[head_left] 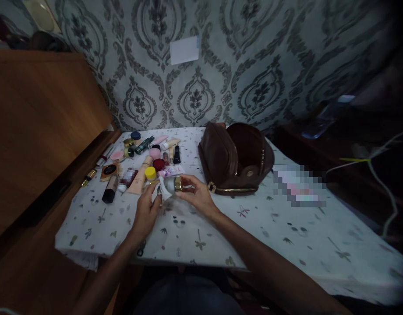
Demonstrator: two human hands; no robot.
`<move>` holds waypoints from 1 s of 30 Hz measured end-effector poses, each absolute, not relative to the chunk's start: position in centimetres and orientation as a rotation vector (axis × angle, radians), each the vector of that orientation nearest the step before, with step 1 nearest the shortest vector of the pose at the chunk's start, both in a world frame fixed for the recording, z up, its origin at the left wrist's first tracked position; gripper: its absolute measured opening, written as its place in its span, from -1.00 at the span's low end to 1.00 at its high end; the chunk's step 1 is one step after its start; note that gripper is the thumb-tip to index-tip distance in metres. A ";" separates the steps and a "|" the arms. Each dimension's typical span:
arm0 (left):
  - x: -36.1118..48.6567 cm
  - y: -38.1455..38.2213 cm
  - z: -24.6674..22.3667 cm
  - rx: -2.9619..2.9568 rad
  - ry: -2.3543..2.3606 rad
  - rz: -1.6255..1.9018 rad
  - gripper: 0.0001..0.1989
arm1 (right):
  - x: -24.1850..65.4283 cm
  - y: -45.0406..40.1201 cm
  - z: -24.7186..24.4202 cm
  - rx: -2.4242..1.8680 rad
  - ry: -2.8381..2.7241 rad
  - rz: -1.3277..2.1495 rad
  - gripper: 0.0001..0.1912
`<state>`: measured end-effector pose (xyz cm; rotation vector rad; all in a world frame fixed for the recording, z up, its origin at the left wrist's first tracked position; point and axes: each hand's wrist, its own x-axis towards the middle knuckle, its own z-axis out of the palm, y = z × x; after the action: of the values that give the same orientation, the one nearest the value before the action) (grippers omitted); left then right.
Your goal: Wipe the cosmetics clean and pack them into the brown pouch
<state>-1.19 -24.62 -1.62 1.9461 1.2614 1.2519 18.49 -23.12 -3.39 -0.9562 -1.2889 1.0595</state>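
Note:
Over the patterned white cloth, my right hand (198, 194) grips the gold cap end of a small clear jar (170, 184). My left hand (148, 208) pinches a crumpled white wipe (164, 190) against the jar's other end. Just behind my hands stand a yellow-lidded jar (150, 173) and a dark red round container (158, 164). A peach tube (140, 175) lies to the left of them, and a black box-shaped bottle (110, 189) lies farther left. The open brown bag (219, 153) sits right of the cosmetics, its gold zipper towards me.
More cosmetics, among them a dark green tube (144, 145), lie at the back left. A wooden cabinet (47, 131) borders the left side. Right of the bag lies a blurred flat item (300, 186); a clear bottle (326, 118) and white cable (374, 168) are beyond the table.

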 end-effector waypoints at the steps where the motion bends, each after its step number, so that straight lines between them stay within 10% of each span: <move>1: -1.4 -24.3 -1.6 1.945 1.251 1.262 -0.59 | 18.5 -23.2 -3.3 -0.953 -1.309 1.054 -0.47; 18: 6.0 -22.4 2.6 1.889 0.948 0.945 -0.58 | 27.7 -24.7 7.0 -0.779 -1.203 0.783 -0.46; 30: 10.1 -22.0 -0.8 2.259 0.494 0.683 -0.39 | 36.7 -21.0 12.0 -1.894 -1.945 -0.144 -0.72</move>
<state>10.12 -22.01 -0.78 2.2590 0.4936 0.6825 36.69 -20.96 12.02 -1.8937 -1.9454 -0.1440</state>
